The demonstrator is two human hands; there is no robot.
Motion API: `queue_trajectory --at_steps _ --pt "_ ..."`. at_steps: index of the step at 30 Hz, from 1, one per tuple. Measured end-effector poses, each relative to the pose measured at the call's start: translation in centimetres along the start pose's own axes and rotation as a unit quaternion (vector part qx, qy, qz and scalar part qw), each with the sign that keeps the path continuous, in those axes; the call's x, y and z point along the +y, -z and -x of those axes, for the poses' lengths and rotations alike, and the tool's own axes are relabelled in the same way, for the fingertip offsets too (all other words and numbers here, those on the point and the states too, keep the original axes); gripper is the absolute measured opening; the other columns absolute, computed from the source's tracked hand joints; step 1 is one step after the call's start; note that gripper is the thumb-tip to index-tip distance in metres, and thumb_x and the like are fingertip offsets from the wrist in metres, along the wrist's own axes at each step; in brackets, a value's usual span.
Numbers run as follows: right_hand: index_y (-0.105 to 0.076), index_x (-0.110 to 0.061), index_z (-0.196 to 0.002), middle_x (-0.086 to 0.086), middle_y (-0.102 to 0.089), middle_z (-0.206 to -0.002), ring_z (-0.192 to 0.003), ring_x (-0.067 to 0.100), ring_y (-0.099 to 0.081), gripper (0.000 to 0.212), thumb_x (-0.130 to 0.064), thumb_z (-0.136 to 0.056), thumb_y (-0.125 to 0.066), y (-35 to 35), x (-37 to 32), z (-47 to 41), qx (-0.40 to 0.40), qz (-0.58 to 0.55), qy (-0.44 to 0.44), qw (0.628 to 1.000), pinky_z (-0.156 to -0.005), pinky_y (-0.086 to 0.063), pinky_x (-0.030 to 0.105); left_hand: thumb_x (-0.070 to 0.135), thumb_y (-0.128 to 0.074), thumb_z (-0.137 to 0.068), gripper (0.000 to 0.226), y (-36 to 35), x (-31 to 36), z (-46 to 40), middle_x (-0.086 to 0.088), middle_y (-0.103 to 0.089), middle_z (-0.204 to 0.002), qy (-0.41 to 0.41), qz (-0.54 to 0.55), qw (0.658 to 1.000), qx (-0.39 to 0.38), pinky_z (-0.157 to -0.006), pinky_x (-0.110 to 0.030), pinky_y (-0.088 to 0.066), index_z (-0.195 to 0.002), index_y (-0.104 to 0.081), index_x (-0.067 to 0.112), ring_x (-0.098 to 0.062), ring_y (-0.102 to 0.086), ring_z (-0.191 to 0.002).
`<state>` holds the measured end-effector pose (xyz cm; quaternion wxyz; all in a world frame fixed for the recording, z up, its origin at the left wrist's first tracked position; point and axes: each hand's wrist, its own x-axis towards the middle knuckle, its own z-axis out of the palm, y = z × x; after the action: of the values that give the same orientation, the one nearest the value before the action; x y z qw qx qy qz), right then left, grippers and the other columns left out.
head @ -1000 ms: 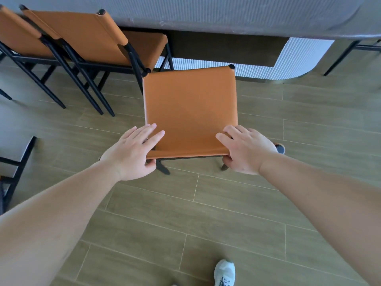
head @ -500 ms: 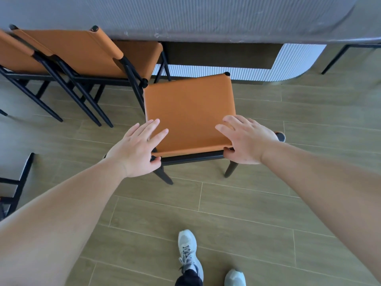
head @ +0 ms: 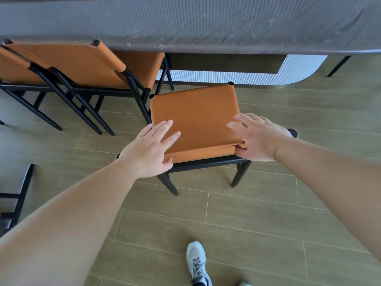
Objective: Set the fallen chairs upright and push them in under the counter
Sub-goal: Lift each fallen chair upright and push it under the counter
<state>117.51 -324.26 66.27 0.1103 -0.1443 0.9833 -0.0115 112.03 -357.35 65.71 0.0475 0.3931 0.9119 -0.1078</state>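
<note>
An orange chair with a black frame stands upright on the wood-look floor, its back panel facing the person and its front pointing at the grey surface. It is near the surface but not yet pushed in under it: the whole of the back panel shows in front of the edge, and a strip of floor shows between the chair and the white ribbed base.

The left hand lies on the near left corner of the back panel, fingers straight and spread over the orange cover, thumb tucked below the lower edge. The right hand holds the near right corner, fingers spread on top and the thumb curled under the edge, so that this corner is gripped between thumb and fingers. Both arms are stretched forward.

To the left a second orange chair stands upright with its seat part-way under the surface, just beside the held chair. A third orange chair stands just beside it at the left edge of the view, cut off by the frame. At the lower left lies a black frame; what it belongs to cannot be told. A grey shoe stands on the floor behind the held chair. At the far right a black leg stands under the surface.
</note>
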Motion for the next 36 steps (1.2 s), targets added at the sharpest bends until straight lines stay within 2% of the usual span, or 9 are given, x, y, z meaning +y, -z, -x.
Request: queue_trajectory --at_steps 11,16,20,25,29,36 --pt "-0.03 -0.028 -0.139 0.001 -0.032 -0.144 -0.134 0.024 -0.032 0.068 -0.063 -0.082 -0.043 0.7 0.8 -2.2 0.003 0.0 -0.02 1.0 -0.108 -0.037 0.043 0.057 -0.044 -0.093 0.069 0.2 -1.5 -1.9 -0.018 -0.028 -0.158 -0.005 -0.001 1.0 0.027 -0.116 -0.05 -0.03 -0.15 -0.037 0.018 -0.031 -0.032 -0.144" --pt "-0.029 -0.026 -0.142 0.002 -0.033 -0.146 -0.136 0.025 -0.034 0.078 -0.071 -0.08 -0.039 0.9 1.0 -2.3 0.011 -0.018 -0.037 0.999 -0.109 -0.037 0.043 0.062 -0.035 -0.094 0.072 0.5 -1.8 -2.2 -0.019 -0.028 -0.158 0.013 -0.015 0.999 0.031 -0.112 -0.055 -0.032 -0.15 -0.037 0.017 -0.034 -0.031 -0.145" --pt "-0.026 -0.027 -0.142 0.0 -0.031 -0.147 -0.136 0.023 -0.033 0.081 -0.075 -0.078 -0.04 0.8 1.2 -2.5 0.021 -0.034 -0.052 0.998 -0.111 -0.035 0.042 0.063 -0.039 -0.091 0.074 0.9 -2.1 -2.5 -0.018 -0.032 -0.157 0.021 -0.019 0.999 0.046 -0.111 -0.059 -0.033 -0.148 -0.041 0.016 -0.035 -0.033 -0.144" --pt "-0.028 -0.025 -0.14 -0.001 -0.033 -0.145 -0.134 0.024 -0.035 0.08 -0.076 -0.079 -0.046 0.9 1.2 -3.1 0.043 -0.036 -0.061 0.997 -0.108 -0.038 0.043 0.056 -0.049 -0.091 0.064 1.4 -3.4 -2.9 -0.019 -0.045 -0.15 -0.036 -0.076 0.993 0.082 -0.108 -0.062 -0.032 -0.136 -0.058 0.011 -0.037 -0.043 -0.137" --pt "-0.029 -0.024 -0.139 0.001 -0.034 -0.145 -0.133 0.024 -0.035 0.082 -0.078 -0.079 -0.046 2.2 1.3 -5.1 0.065 -0.018 -0.067 0.995 -0.107 -0.039 0.044 0.057 -0.055 -0.089 0.069 2.5 -5.5 -4.1 -0.02 -0.043 -0.15 -0.029 -0.104 0.99 0.089 -0.109 -0.064 -0.03 -0.138 -0.054 0.009 -0.039 -0.041 -0.138" --pt "-0.028 -0.024 -0.137 0.003 -0.033 -0.147 -0.135 0.025 -0.035 0.085 -0.081 -0.075 -0.041 4.5 2.1 -8.1 0.092 0.003 -0.09 0.992 -0.108 -0.037 0.044 0.063 -0.049 -0.09 0.079 5.1 -8.7 -6.9 -0.02 -0.033 -0.157 -0.022 -0.145 0.985 0.092 -0.111 -0.063 -0.028 -0.15 -0.037 0.014 -0.039 -0.033 -0.143"
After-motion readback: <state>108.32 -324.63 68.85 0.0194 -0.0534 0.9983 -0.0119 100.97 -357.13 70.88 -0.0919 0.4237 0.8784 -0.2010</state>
